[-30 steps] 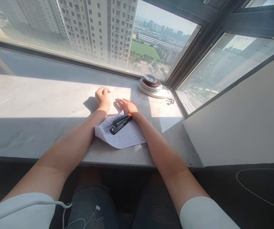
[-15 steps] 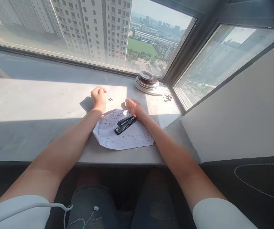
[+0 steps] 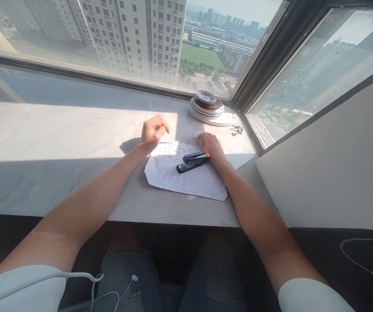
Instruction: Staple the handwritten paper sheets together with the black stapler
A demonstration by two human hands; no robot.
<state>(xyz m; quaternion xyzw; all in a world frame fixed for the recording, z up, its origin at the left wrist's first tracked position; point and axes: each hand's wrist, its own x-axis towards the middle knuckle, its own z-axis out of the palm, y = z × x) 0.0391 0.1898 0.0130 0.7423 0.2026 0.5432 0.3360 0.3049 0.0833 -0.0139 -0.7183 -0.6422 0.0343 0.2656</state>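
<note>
My left hand (image 3: 154, 130) is curled above the sill at the paper's far left corner, its index finger bent downward. Whatever its fingers may hold is hidden. My right hand (image 3: 211, 145) lies palm down by the paper's far right edge, fingers stretched forward. A black stapler (image 3: 192, 162) with an orange rear end lies on the paper, that end close against my right wrist; its jaw points left and toward me. The sheet of white paper (image 3: 186, 182) carries rows of dark handwriting and printed dashes, and its corners look folded.
A stack of round plates (image 3: 206, 110) with a dial-faced object (image 3: 205, 96) on top stands in the window corner. Keys (image 3: 238, 129) lie beside it. A white wall (image 3: 329, 164) bounds the sill (image 3: 50, 186) on the right. An earphone cord (image 3: 92, 277) hangs over my lap.
The view has shifted slightly. Both hands, the paper and the stapler sit farther right, and the paper has turned a little. Two small dark strips by my left hand are no longer visible.
</note>
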